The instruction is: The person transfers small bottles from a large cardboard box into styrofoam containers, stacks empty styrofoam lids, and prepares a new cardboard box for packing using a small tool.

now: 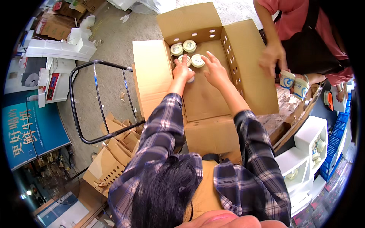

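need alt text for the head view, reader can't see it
The left hand and right hand, in plaid sleeves, reach into an open cardboard box, among round lidded tubs near its far left corner. At right, another person in pink holds two blue-patterned tubs.

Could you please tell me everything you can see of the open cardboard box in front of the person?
The cardboard box is brown and rectangular, with four flaps opened outward. Round holes pierce its far and right walls. It sits open side up, right of a black metal frame. Pale lidded tubs stand inside toward its far left; the left hand touches one, and the right hand is beside another. Its support is hidden.
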A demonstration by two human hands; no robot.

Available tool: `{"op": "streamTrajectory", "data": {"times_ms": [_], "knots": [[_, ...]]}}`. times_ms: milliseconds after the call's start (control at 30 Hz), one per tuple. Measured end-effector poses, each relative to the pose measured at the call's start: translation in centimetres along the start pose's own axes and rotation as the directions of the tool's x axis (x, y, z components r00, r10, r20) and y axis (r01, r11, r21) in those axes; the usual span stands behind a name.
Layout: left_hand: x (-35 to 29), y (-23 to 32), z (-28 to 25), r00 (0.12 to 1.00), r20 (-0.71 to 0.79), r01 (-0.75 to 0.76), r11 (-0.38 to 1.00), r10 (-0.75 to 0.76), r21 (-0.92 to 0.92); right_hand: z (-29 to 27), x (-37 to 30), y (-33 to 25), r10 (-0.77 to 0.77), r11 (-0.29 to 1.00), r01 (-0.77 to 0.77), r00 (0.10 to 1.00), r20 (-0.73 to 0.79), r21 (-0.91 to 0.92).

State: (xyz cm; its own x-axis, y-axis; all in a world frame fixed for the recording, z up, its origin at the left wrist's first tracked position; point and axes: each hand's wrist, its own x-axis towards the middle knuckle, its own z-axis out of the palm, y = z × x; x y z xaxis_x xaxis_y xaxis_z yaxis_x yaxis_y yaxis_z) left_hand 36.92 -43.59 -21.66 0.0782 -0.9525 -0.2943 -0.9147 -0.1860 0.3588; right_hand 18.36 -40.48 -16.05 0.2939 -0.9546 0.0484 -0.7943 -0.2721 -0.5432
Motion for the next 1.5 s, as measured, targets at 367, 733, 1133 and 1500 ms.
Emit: {"op": "streamTrajectory", "data": {"times_ms": [367, 733, 1133, 1500], "knots": [[5.4, -6.3, 2.8, 0.997, -0.047, 0.037, 0.872, -0.068, -0.487, 7.0, -2.9, 0.1, 0.09, 0.948, 0.007, 0.953, -0.29, 0.318], [-25.7, 13.7, -3.9, 0.552, 0.318, 0.15, 0.283, 0.771, -0.947, -22.0, -49.1, -8.1, 0.411, 0.897, -0.388, 0.557, -0.722, 0.212], [-47.2, 42.3, 3.9, -0.099, 0.553, -0.643, 0.37, 0.827, -0.67, -24.7, -69.1, -0.9, 0.406, 0.532, -0.845, 0.303, -0.862, -0.047], [-53.3, 27.7, 6.7, -0.192, 0.308, -0.977, -0.15, 0.932, -0.155, -13.9, -75.5, -3.7, 0.76, 0.62, -0.532, 0.225, -0.609, 0.577]]}}
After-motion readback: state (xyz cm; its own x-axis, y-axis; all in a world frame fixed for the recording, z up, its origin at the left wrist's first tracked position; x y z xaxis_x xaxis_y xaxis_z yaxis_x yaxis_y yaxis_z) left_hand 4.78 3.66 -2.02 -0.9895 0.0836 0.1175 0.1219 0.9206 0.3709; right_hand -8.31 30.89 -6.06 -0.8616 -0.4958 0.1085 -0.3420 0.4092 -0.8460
